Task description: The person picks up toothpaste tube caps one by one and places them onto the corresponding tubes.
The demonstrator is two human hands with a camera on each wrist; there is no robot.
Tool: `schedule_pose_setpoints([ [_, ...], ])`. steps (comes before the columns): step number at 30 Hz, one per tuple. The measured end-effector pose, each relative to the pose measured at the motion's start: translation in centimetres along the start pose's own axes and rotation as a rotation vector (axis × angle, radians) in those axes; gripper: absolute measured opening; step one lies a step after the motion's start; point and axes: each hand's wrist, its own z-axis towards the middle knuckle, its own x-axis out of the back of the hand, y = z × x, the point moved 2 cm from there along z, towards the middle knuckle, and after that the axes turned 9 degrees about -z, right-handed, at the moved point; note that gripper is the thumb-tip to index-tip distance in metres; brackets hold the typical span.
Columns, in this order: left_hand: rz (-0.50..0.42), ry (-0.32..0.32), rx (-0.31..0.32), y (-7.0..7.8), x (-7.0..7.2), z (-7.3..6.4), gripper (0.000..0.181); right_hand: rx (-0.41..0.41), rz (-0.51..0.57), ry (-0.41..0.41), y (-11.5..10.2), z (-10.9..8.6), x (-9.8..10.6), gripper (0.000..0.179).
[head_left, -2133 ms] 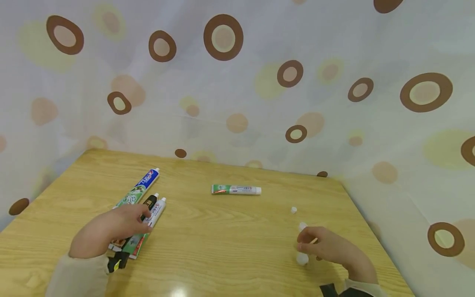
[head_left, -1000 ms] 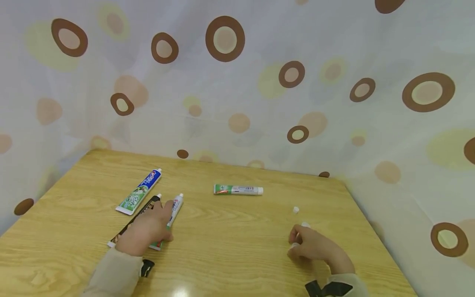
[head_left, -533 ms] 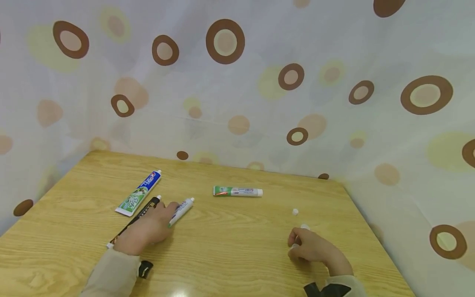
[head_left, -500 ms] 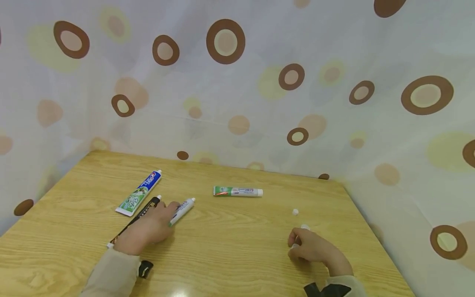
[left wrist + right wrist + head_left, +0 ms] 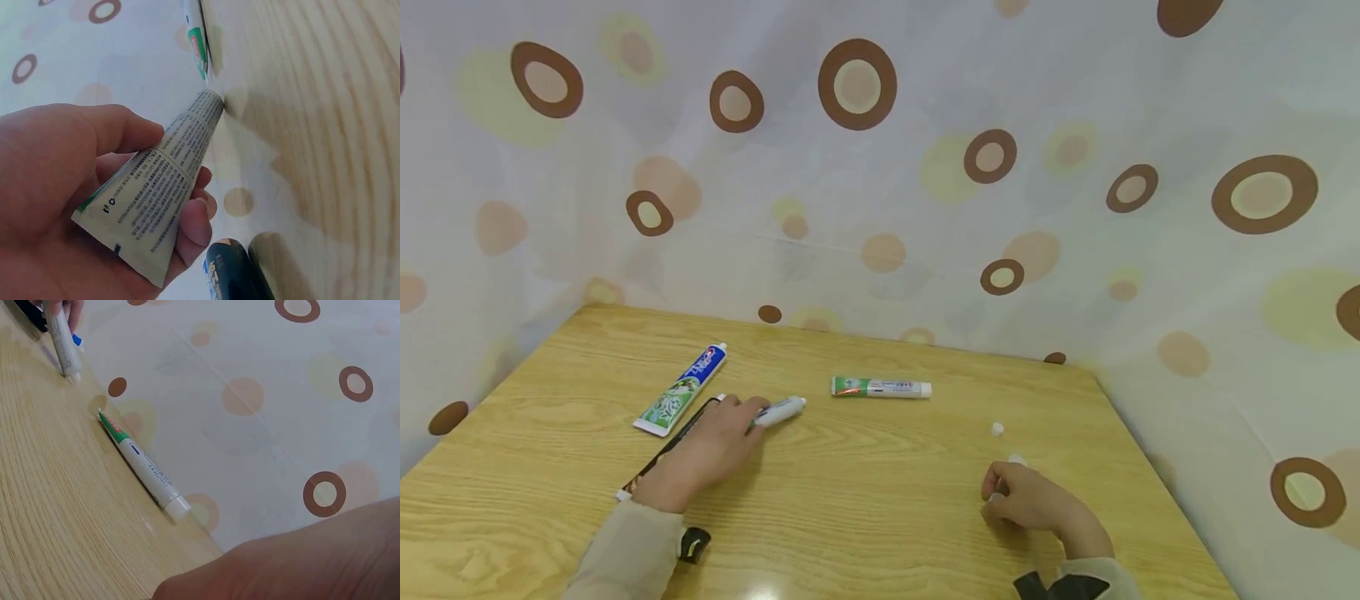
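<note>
My left hand [image 5: 718, 442] grips a white toothpaste tube [image 5: 781, 412], its nozzle end pointing right. In the left wrist view the tube's printed back [image 5: 165, 178] faces the camera, with thumb on one side and fingers curled on the other. On the right, my right hand [image 5: 1037, 500] pinches a small white cap [image 5: 996, 497] between thumb and fingers, low over the table. Beside it lie another white cap [image 5: 1017, 459], partly hidden by the hand, and a third cap [image 5: 997, 428] further back. The right wrist view shows only part of the right hand [image 5: 294, 562].
A blue-and-green toothpaste tube [image 5: 681, 390] lies at the left of the wooden table [image 5: 865, 500]. A black tube [image 5: 662, 454] is partly covered by the left hand. A capped green-and-white tube [image 5: 881, 387] lies at the back middle, before a dotted cloth [image 5: 910, 208].
The left hand has moved from above the tubes to grip the white one, lifted it away from the black tube and turned it rightward. The right hand has closed on a cap and stays nearly still.
</note>
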Motion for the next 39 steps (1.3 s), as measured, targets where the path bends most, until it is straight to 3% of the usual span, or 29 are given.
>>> schedule_pose_setpoints([
  [5,-0.028,0.001,0.028,0.0,0.1,0.5,0.035,0.011,-0.005,0.001,0.1,0.0,0.0,0.014],
  [16,-0.07,0.024,0.021,-0.1,-0.2,1.1,0.031,0.042,0.019,-0.021,0.4,-0.1,0.2,0.01],
  [27,-0.305,0.038,0.057,-0.7,-0.3,1.3,0.027,0.035,0.013,0.016,0.3,0.0,0.4,0.011],
  [32,-0.329,0.033,0.051,-0.9,-0.3,1.3,0.022,0.061,-0.008,0.06,-0.1,-0.1,0.6,0.007],
  [39,-0.31,0.032,0.042,-0.8,-0.2,1.1,0.021,0.062,-0.041,0.181,-0.9,0.6,0.7,0.009],
])
